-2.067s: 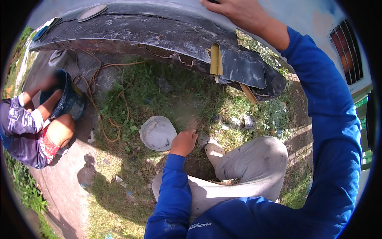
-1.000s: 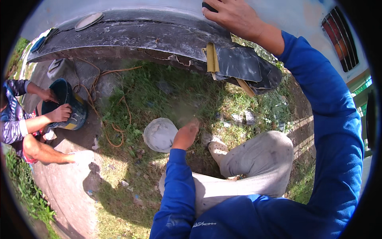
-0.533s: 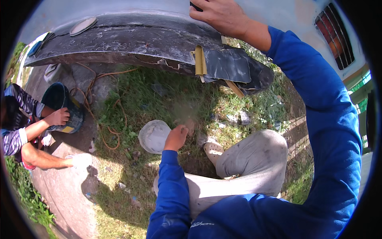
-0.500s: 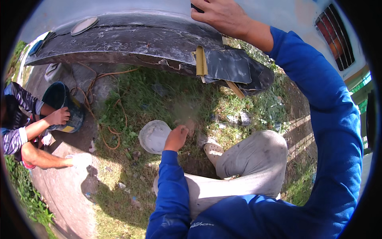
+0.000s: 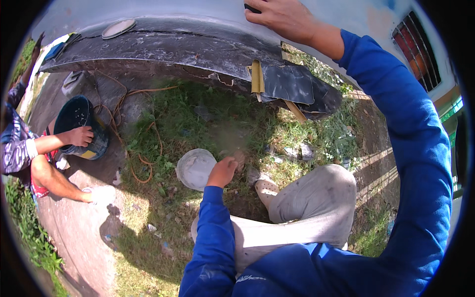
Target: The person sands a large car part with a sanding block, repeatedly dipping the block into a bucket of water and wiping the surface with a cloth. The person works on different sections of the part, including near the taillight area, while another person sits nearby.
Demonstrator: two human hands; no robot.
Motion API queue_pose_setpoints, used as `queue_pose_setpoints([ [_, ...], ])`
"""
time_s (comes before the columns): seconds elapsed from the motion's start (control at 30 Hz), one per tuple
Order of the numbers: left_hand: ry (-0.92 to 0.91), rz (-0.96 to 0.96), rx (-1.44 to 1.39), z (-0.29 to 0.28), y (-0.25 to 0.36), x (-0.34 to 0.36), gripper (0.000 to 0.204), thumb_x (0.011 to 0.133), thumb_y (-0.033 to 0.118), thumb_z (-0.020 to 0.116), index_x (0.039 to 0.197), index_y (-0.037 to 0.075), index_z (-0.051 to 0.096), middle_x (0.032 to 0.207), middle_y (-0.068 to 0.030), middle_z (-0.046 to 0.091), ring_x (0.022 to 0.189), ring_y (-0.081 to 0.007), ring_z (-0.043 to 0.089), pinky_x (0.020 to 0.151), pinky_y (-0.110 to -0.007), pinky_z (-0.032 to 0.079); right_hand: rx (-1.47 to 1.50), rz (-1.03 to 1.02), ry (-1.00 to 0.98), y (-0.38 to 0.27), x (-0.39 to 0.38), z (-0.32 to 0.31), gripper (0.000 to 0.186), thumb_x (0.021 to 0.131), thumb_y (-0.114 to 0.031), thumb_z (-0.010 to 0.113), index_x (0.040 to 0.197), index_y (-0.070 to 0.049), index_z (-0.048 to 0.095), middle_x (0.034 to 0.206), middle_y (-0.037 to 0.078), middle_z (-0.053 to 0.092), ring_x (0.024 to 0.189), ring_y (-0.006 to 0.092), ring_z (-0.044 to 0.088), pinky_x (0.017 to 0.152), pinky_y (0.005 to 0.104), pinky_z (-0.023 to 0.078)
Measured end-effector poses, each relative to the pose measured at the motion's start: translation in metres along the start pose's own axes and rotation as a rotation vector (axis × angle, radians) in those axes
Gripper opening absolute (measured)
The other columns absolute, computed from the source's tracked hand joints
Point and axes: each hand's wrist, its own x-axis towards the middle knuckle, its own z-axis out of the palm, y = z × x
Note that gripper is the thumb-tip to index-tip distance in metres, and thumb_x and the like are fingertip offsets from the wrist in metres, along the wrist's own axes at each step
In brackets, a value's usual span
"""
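Right hand (image 5: 283, 19): gripping one black block (image 5: 253, 8). Left hand (image 5: 223, 172): curled, cannot tell if pinching; beside one round white tub (image 5: 193, 169). One round pale lid (image 5: 118, 28), dark ledge's (image 5: 163, 48) far edge.

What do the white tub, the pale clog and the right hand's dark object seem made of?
White tub: probably plastic, dull, judging by its smooth round rim. Clog: likely moulded foam or rubber, matte, with round holes. Dark object: too hidden to tell.

Small white lettering (image 5: 251, 278), too blurred to read, marks the blue top (image 5: 316, 267).
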Motion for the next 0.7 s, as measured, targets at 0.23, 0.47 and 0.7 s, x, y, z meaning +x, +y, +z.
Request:
queue_pose_setpoints([
  [0.23,-0.015,0.009,-0.008,0.002,0.002,0.002,0.042,0.098,0.033,0.059,0.127,0.002,0.061,0.097,-0.0177,0.072,0.091,-0.0319,0.07,0.08,-0.041,0.053,0.026,-0.081,-0.081,0.005,-0.002,-0.006,0.014,0.085,-0.021,0.058,0.097,-0.014,0.061,0.105,0.007,0.057,0.092,0.0241,0.056,0.076,0.0386,0.047],
  [0.47,0.016,0.048,0.026,0.001,0.002,0.005,0.04,0.098,0.032,0.059,0.126,0.003,0.063,0.096,-0.019,0.072,0.089,-0.0338,0.07,0.079,-0.042,0.053,0.092,-0.043,-0.154,-0.007,-0.016,-0.014,0.013,0.086,-0.02,0.056,0.096,-0.014,0.061,0.104,0.006,0.058,0.095,0.0242,0.057,0.077,0.0404,0.047],
  [0.7,-0.015,0.041,0.015,0.009,0.011,0.009,0.037,0.098,0.031,0.058,0.123,0.004,0.064,0.1,-0.0202,0.072,0.096,-0.0373,0.069,0.081,-0.044,0.052,0.037,-0.029,-0.091,0.009,0.002,-0.01,0.019,0.086,-0.021,0.057,0.104,-0.014,0.061,0.111,0.005,0.059,0.096,0.0234,0.056,0.079,0.0404,0.045],
])
